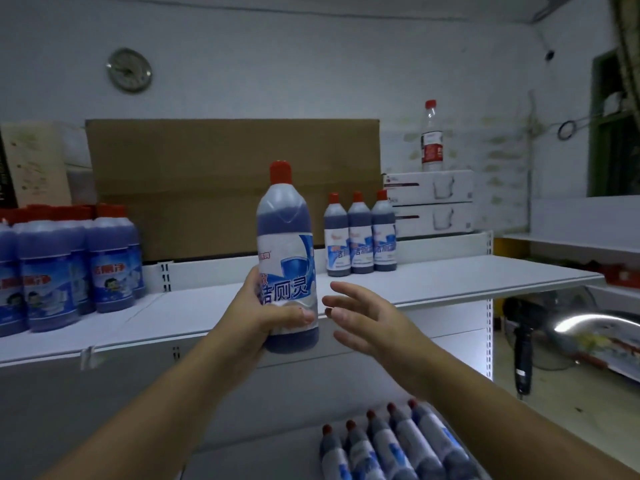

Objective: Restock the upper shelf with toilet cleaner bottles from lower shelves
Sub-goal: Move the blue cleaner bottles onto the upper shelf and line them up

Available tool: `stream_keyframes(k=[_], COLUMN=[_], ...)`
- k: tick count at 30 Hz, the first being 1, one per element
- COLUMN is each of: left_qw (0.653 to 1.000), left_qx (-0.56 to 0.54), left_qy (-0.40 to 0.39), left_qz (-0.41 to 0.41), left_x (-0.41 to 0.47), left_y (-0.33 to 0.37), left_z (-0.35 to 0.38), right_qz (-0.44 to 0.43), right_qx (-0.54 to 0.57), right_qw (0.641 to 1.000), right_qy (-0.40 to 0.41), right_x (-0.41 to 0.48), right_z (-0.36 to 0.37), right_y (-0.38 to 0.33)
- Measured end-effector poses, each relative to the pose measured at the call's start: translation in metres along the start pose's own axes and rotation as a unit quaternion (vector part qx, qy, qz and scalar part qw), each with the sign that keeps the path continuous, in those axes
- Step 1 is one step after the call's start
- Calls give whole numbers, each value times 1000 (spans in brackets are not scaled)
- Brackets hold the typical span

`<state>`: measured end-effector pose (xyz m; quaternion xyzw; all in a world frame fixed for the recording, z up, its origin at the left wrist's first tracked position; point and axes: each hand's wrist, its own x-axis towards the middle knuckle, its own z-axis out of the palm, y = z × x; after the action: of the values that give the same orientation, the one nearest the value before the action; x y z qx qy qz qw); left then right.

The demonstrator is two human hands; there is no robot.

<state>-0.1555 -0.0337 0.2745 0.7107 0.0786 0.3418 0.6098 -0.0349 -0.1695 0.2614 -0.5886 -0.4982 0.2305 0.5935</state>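
My left hand [258, 315] grips a toilet cleaner bottle [287, 237] by its lower half. The bottle is upright, blue with a red cap, held just in front of the white upper shelf [450, 275]. Beside it, my right hand [363, 318] is spread with fingers apart, close to the bottle but not touching it. Three matching bottles [360, 237] stand in a row at the back of the upper shelf. Several more bottles [391, 445] stand on the lower shelf below my right arm.
A group of wider blue bottles [65, 261] fills the shelf's left end. A brown cardboard box [235, 181] stands behind the shelf. White boxes [433, 199] with a clear drink bottle [432, 136] on top sit at the back right. A floor fan [533, 334] stands at right.
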Motion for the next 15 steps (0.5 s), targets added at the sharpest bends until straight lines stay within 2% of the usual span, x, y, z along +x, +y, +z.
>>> stream_keyframes(k=[7,15], left_qw=[1000,999], left_qx=[12,-1], left_qy=[29,43], left_qz=[4,-10], left_x=[43,116], left_y=[-6,-26], left_z=[39,27], right_qz=[1,6], right_qx=[7,-121], right_qw=[998,991], right_qy=[-70,-52], right_x=[30,100], right_z=[-50,-96], right_y=[23,41])
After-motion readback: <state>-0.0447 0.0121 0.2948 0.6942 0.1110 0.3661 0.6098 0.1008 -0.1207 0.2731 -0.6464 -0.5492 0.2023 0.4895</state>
